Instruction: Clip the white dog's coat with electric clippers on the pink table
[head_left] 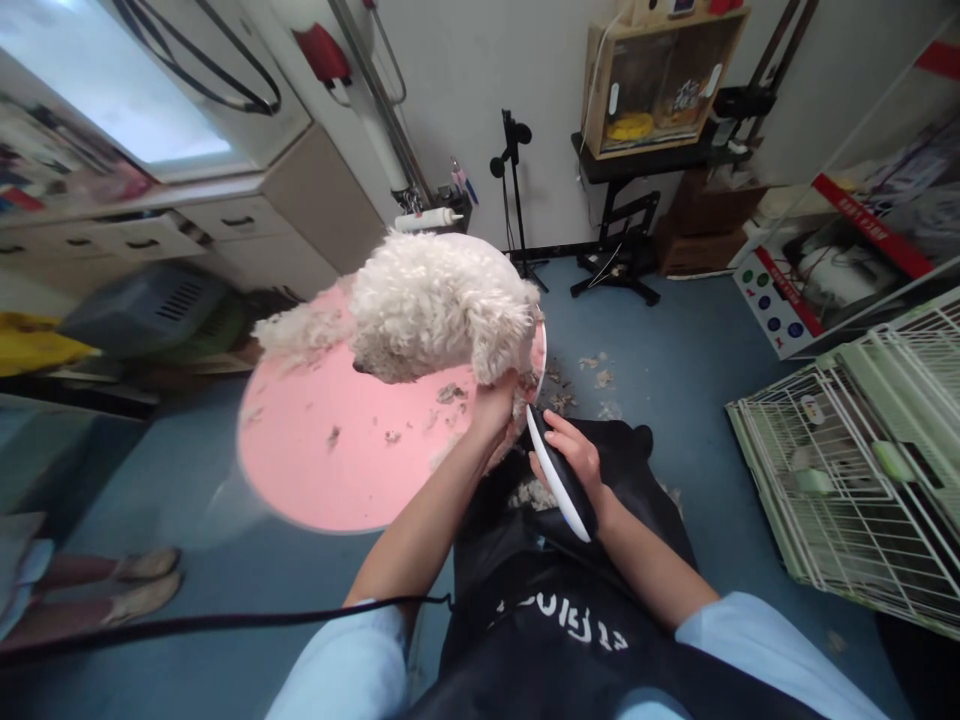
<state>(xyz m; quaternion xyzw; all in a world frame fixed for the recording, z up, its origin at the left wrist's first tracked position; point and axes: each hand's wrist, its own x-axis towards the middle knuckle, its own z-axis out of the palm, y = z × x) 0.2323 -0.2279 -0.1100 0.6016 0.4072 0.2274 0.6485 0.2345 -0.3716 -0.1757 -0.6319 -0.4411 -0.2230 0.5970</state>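
Observation:
A small white curly-haired dog [431, 305] stands on a round pink grooming table [322, 450], head lowered to the left. My left hand [493, 405] is closed around the dog's hind leg at the table's right edge. My right hand [574, 458] grips a black and white electric clipper [559, 472], its tip pointing up toward the held leg. Clumps of cut fur lie on the pink tabletop and on my black apron [555, 600].
A green and white wire cage [862, 470] stands at the right. A black stand [517, 190] and a wooden box on a black table [652, 90] are at the back wall. Fur tufts litter the blue floor. Another person's feet [112, 585] show at lower left. A black cord [225, 620] crosses in front.

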